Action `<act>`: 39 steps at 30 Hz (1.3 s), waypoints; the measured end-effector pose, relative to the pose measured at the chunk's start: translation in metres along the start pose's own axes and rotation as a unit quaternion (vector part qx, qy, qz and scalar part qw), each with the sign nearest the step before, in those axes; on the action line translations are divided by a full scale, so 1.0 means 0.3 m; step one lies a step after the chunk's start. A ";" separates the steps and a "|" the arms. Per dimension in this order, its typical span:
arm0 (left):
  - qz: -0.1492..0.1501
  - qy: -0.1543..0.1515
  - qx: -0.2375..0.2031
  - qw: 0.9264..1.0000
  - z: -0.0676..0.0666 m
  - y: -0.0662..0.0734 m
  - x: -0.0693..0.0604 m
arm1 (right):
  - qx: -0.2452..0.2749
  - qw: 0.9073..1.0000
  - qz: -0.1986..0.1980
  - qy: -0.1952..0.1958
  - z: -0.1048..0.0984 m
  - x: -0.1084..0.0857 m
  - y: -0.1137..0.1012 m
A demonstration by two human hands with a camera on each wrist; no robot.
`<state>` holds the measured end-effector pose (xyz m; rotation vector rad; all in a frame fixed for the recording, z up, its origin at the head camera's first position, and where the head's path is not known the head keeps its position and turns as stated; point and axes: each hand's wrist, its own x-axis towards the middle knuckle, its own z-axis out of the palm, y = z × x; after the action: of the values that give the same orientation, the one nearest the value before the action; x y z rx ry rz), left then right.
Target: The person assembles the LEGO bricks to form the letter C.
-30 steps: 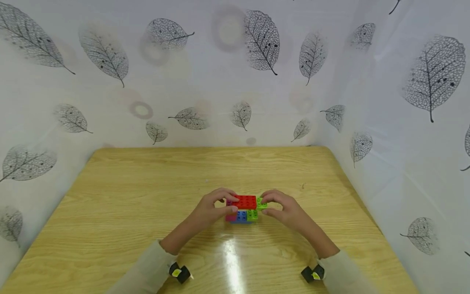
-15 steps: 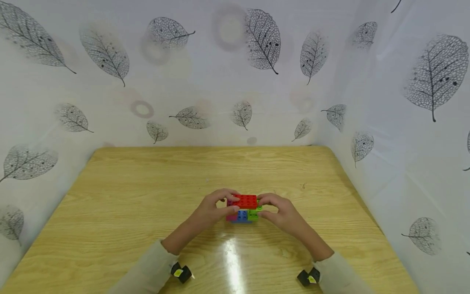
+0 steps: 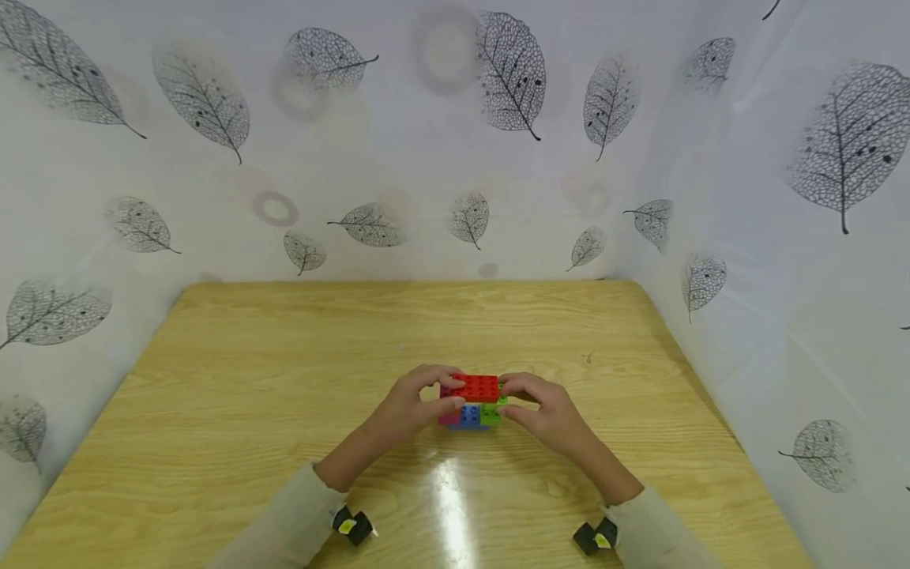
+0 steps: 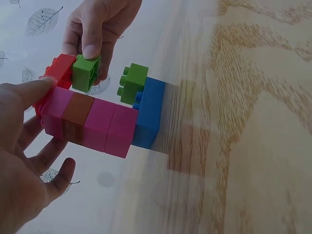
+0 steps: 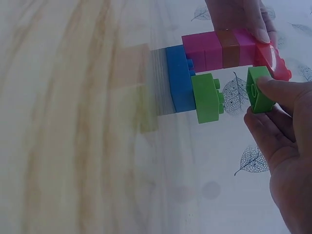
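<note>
My left hand grips the red brick at the top of a small toy-brick build, thumb on the near side. Under its left end stands a column of pink bricks with one brown brick among them. The column rises from a blue brick on the table, whose other end bears a green brick. Thumb and fingers of my right hand pinch a second green brick. It is at the red brick's right end, apart from and above the lower green brick.
The wooden table reaches back to a white leaf-printed curtain, which also hangs along both sides. A black wrist device sits at the left cuff, and another black device at the right.
My right hand has moved left with its green brick, closing the gap to the red brick's right end. The left hand keeps its grip almost unmoved.
</note>
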<state>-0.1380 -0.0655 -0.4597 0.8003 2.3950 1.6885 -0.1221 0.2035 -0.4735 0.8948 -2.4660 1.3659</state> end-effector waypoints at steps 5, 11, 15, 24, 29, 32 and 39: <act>0.027 0.010 0.053 0.998 0.002 0.008 0.000 | 0.001 1.000 -0.030 0.007 0.005 0.000 0.002; 0.055 0.009 0.109 0.992 -0.001 0.019 0.003 | 0.000 0.998 -0.062 0.026 0.008 0.000 0.008; 0.070 -0.002 0.134 0.989 -0.005 0.030 0.008 | -0.009 0.995 -0.087 0.043 0.008 0.002 0.012; 0.053 -0.010 0.164 0.985 -0.009 0.049 0.008 | -0.005 0.995 -0.094 0.039 0.010 0.006 0.009; 0.051 -0.004 0.165 0.985 -0.009 0.053 0.006 | 0.023 0.995 -0.085 0.040 0.018 0.003 0.023; 0.058 0.001 0.175 0.983 -0.010 0.054 0.006 | 0.040 0.997 -0.056 0.026 0.013 0.002 0.019; 0.044 0.001 0.215 0.976 -0.010 0.055 0.011 | 0.038 0.999 0.015 -0.027 -0.013 0.005 -0.010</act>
<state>-0.1360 -0.0626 -0.4429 0.9685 2.8070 1.2018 -0.1221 0.2049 -0.4686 0.9266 -2.4929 1.4736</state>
